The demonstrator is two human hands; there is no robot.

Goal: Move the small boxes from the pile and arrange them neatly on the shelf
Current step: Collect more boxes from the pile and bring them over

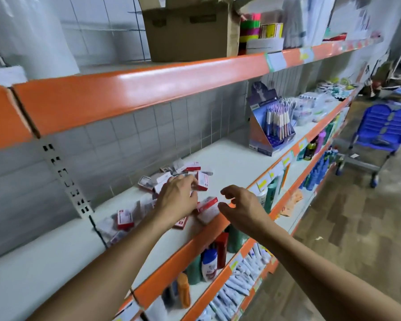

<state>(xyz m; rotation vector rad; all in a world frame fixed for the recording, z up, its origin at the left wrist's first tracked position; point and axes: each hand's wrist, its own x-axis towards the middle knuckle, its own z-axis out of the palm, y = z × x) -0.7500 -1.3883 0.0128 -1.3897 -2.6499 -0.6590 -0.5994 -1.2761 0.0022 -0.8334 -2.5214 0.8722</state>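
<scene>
While left hand (178,198) rests on small boxes (192,176) | right hand (241,206) loosely curled (empty) — shelf (236,158)

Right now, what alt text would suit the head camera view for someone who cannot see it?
A person's left hand rests on a scattered pile of small red-and-white boxes on a white shelf, while the empty right hand hovers beside it with fingers loosely curled. A pen display box stands farther along; a cardboard carton sits on the shelf above.

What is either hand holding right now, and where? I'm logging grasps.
Left hand rests on the pile of small boxes; any grip is hidden. Right hand holds nothing.
</scene>
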